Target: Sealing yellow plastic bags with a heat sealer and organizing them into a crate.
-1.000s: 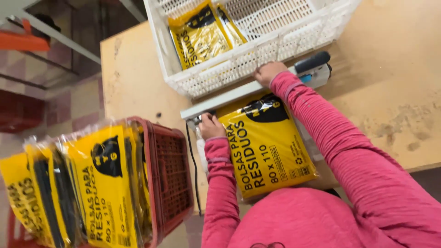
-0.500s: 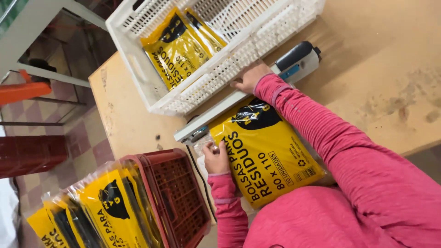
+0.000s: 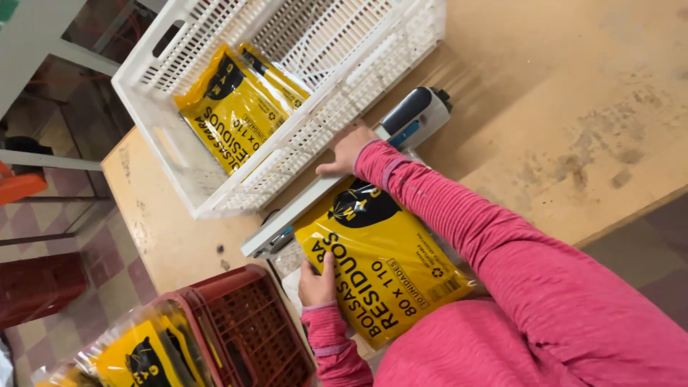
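Yellow packet (image 3: 383, 269) lies on the table (image 3: 566, 93) with its top edge under the sealer bar (image 3: 308, 208). Right hand (image 3: 347, 147) presses the bar down flat, no grip; left hand (image 3: 315, 279) pinches the packet's edge. Finished packets (image 3: 236, 104) sit in the white crate (image 3: 215, 193); more wait in the red crate (image 3: 244, 322).

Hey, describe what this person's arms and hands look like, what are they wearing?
Both arms are covered by long, close-fitting pink sleeves with fine ribbing and snug cuffs at the wrists. The left hand and right hand are bare: no gloves, and no rings or watch that I can make out.
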